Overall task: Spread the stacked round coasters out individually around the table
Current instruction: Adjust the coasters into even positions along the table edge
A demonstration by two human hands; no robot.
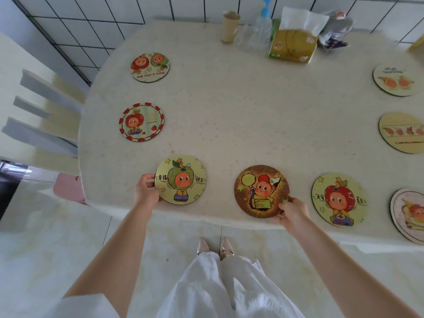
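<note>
Coasters nearly all laid out singly round the table (229, 115), with the last two in our hands at its near edge.

Our left hand (145, 191) fingers pinch the green-hat coaster (180, 180) by its left rim; our right hand (290, 213) grips the brown coaster (261, 191) at its lower right rim. Both lie flat, close to the near edge. We judge a careless release or a dragging wrist could tip either off the edge, or nudge the brown one against the red-hat coaster (339, 199) just beside it.
</note>
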